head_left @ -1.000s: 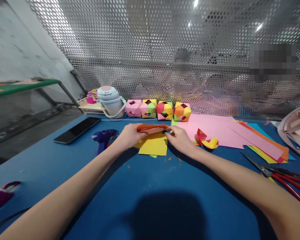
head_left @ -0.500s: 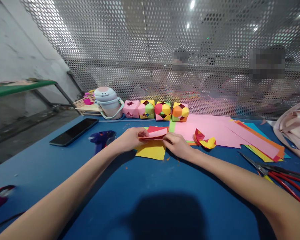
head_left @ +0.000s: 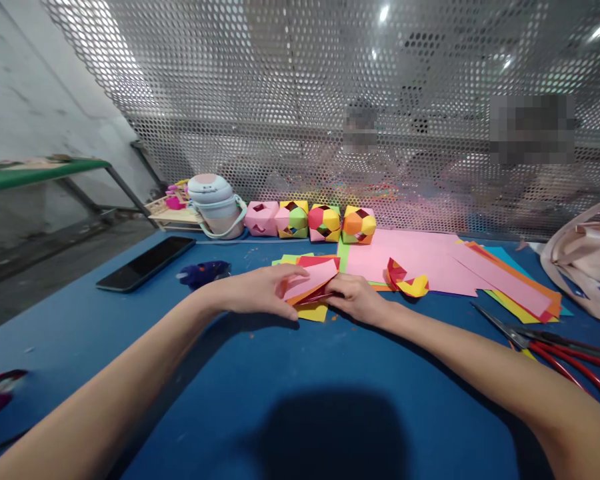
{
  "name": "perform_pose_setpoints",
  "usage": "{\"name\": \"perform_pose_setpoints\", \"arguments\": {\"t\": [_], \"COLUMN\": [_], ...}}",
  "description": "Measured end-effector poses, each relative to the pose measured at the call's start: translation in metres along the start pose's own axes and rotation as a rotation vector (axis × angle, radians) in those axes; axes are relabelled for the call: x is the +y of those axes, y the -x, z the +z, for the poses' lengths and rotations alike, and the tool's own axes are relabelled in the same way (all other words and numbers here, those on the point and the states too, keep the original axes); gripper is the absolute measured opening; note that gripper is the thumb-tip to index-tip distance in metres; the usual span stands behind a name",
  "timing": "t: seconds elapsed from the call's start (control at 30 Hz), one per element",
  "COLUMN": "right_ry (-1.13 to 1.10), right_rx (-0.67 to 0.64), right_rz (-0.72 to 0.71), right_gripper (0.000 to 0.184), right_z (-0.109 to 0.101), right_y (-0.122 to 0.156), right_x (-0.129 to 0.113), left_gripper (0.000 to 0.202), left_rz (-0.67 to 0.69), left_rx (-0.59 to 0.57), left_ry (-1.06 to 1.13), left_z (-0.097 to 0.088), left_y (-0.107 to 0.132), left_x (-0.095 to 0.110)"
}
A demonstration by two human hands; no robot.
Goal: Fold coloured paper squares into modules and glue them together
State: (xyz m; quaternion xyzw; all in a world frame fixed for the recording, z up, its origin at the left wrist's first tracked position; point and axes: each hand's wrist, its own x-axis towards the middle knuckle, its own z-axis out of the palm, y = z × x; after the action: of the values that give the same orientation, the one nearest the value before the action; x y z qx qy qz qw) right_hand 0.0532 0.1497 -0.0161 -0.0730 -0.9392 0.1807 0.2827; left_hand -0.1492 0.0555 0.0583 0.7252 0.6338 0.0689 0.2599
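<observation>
My right hand (head_left: 356, 297) pinches the right end of a small stack of coloured paper pieces (head_left: 311, 280), pink on top with orange and red edges beneath. Around the stack's left end, my left hand (head_left: 257, 292) has its fingers curved wide, gripping it by the edges. The stack is tilted and held just above the table. Beneath it lies a yellow paper piece (head_left: 313, 313), partly covered. Red and green paper pieces (head_left: 293, 259) show behind the stack. A red and yellow folded paper piece (head_left: 406, 280) sits to the right of my right hand.
Several woven paper balls (head_left: 359, 225) stand in a row at the back beside a cup (head_left: 217, 207). A phone (head_left: 147, 263) and a blue glue gun (head_left: 203, 273) lie left. Pink sheets (head_left: 405, 260), paper strips (head_left: 510, 280) and red-handled scissors (head_left: 520, 340) lie right.
The stack has turned, and its pink face now tips toward me. My left hand has moved slightly nearer and spread wider around its end. My right hand still pinches the other end.
</observation>
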Motion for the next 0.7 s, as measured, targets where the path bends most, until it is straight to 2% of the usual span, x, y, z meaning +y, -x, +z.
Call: {"name": "perform_pose_setpoints", "arguments": {"t": [0.1,0.23,0.33,0.47,0.63,0.7], "right_ry": [0.040,0.142,0.146,0.117,0.096,0.079], "right_rx": [-0.042,-0.142,-0.146,-0.105,-0.128,-0.145], "right_rz": [-0.063,-0.175,-0.222,-0.209,-0.219,-0.218], "right_gripper": [0.019,0.025,0.025,0.024,0.023,0.020], "right_z": [-0.001,-0.008,-0.012,-0.015,-0.023,-0.027], "right_y": [0.001,0.007,0.015,0.021,0.027,0.030], "right_x": [-0.003,-0.012,-0.015,-0.015,-0.020,-0.023], "left_gripper": [0.065,0.049,0.054,0.065,0.081,0.071], "left_rz": [0.075,0.126,0.113,0.102,0.056,0.078], "left_rx": [0.008,-0.004,-0.018,-0.025,-0.096,-0.063], "left_ry": [0.069,-0.006,-0.060,-0.078,-0.109,-0.110], "left_z": [0.004,0.011,0.013,0.015,0.015,0.014], "left_y": [0.000,-0.003,-0.004,-0.006,-0.005,-0.005], "left_x": [0.009,0.015,0.012,0.003,-0.003,0.000]}}
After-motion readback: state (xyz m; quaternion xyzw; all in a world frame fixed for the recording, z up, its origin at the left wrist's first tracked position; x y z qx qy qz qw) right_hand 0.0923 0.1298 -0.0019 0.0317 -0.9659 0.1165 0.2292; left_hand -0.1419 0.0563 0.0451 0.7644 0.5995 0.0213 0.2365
